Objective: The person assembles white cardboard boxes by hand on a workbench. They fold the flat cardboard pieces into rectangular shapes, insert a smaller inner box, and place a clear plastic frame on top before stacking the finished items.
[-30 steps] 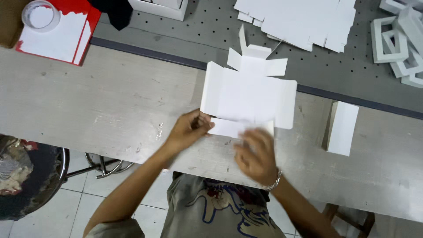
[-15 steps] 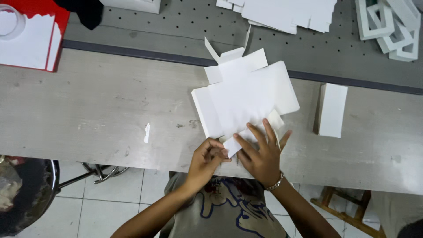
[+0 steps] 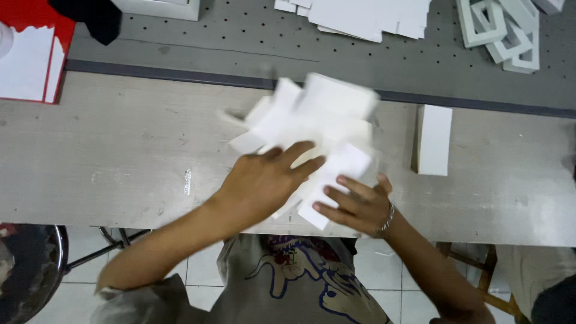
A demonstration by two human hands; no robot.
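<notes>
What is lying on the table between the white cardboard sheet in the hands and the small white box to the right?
In the head view, nothing lies between the white cardboard sheet and the small white box: only bare table surface shows there.

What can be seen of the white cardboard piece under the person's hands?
The white cardboard piece is a flat-cut box blank with several flaps, matte and thin-looking. It is motion-blurred, so its exact outline and folds cannot be told. It sits partly lifted over the pale wooden bench, near its front edge. The left hand presses on it from above; the right hand holds a flap at its lower right.
</notes>
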